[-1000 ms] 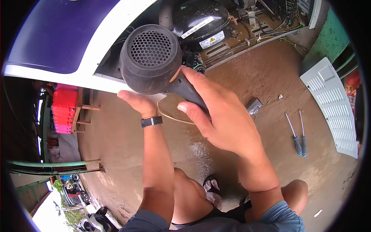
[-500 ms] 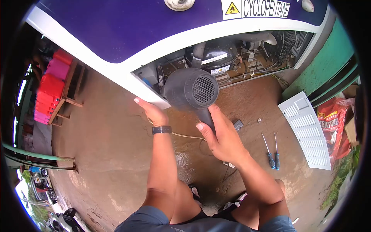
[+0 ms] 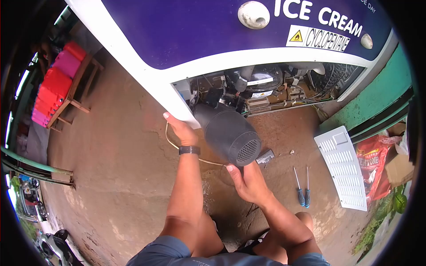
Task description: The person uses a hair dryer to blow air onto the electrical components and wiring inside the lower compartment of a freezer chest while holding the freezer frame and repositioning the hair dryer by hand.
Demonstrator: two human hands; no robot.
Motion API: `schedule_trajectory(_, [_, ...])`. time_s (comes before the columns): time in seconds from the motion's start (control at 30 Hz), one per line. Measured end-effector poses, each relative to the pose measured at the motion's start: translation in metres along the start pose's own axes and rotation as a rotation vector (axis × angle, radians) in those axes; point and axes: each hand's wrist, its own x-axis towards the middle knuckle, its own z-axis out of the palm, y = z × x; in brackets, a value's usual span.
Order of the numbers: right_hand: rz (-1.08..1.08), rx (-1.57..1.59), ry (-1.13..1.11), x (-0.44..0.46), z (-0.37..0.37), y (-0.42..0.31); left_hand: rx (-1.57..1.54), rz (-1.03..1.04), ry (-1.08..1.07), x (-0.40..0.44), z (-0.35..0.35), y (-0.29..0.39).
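My right hand (image 3: 254, 181) is closed around the handle of a black hair dryer (image 3: 224, 131). The dryer's round rear grille faces me, and its front end points into the open compartment at the base of an ice cream freezer (image 3: 155, 82). My left hand (image 3: 181, 131) grips the freezer's white lower corner, thumb on the near side; its other fingers are mostly hidden. A pale cord (image 3: 171, 141) loops beside the left wrist and runs behind the dryer. Inside the compartment are a black compressor (image 3: 262, 80), pipes and wires.
Two screwdrivers (image 3: 304, 190) lie on the wet concrete floor, near a small grey object (image 3: 266, 156). A slotted white panel (image 3: 344, 173) and a red bag (image 3: 375, 164) are at the right. Red and pink containers (image 3: 57, 86) sit on a wooden stand at the left.
My right hand has lowered the dryer's rear end and tilted it, so the grille sits lower. The view has shifted, showing more of the freezer's front. My left hand stays at the corner.
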Motion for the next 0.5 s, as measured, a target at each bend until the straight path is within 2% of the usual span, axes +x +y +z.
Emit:
schedule_trajectory(0.17, [-0.005,-0.002,-0.032,0.005,-0.006,0.001,-0.031,-0.008,-0.043,0.005,-0.004,-0.009])
schedule_trajectory(0.3, [0.029,-0.04,-0.049,0.016,-0.014,-0.002,-0.052,0.022,0.002,0.005,-0.001,-0.009])
schedule_trajectory(0.37, [-0.004,-0.008,0.006,0.023,-0.016,-0.001,0.08,0.058,0.065,0.0,0.003,-0.004])
schedule_trajectory(0.5, [0.023,0.082,0.003,0.029,-0.017,0.004,0.026,0.088,0.016,0.002,0.002,-0.007])
